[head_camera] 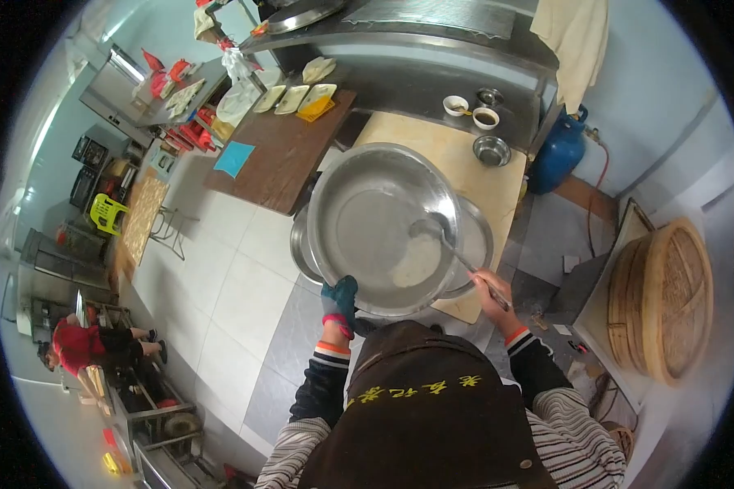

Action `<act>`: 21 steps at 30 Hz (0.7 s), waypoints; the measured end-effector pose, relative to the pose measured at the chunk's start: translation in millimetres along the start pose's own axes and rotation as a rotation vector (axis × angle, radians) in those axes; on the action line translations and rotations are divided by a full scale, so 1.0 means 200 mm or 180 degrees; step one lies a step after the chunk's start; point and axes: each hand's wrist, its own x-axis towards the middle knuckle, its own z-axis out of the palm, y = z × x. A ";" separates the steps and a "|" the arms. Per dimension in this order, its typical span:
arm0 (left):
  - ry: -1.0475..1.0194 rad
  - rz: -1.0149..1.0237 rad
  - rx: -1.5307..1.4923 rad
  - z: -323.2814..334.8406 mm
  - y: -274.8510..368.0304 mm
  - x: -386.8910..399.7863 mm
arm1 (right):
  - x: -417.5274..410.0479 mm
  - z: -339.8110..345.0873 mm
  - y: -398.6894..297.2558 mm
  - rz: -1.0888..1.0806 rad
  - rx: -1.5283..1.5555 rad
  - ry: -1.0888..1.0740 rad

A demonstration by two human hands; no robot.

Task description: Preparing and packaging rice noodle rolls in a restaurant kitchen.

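A large stainless steel basin (361,171) is tilted above another metal basin (478,238), which shows at its right and lower left. My left hand (339,302), in a dark green and grey glove with a pink cuff, grips the near-left rim. A metal ladle (465,263) is held by its handle in my right hand (494,296). Its bowl reaches into the tilted basin, beside a pale whitish patch of liquid or batter (417,263) at the lower right. The glove and rim hide my left fingertips.
Small bowls (485,118) stand on the pale board (404,131). A brown table (281,159) holds several trays and a blue cloth (235,159). At right are a blue gas cylinder (556,147) with a hose and a bamboo steamer (660,299). Another person (92,345) stands far left.
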 end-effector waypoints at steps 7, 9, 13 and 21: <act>-0.0001 -0.0086 0.0198 0.00 -0.14 0.08 | -0.06 0.17 0.04 0.2407 0.2776 0.1087; -0.0004 -0.0222 0.0192 -0.02 -0.24 0.13 | -0.06 0.19 0.06 0.2577 0.2868 0.1156; -0.0023 -0.0008 0.0014 -0.02 -0.39 0.21 | -0.09 0.18 0.12 0.2430 0.2707 0.1215; -0.0116 0.0549 0.0026 -0.07 -0.60 0.33 | -0.08 0.06 0.13 0.2594 0.2820 0.1513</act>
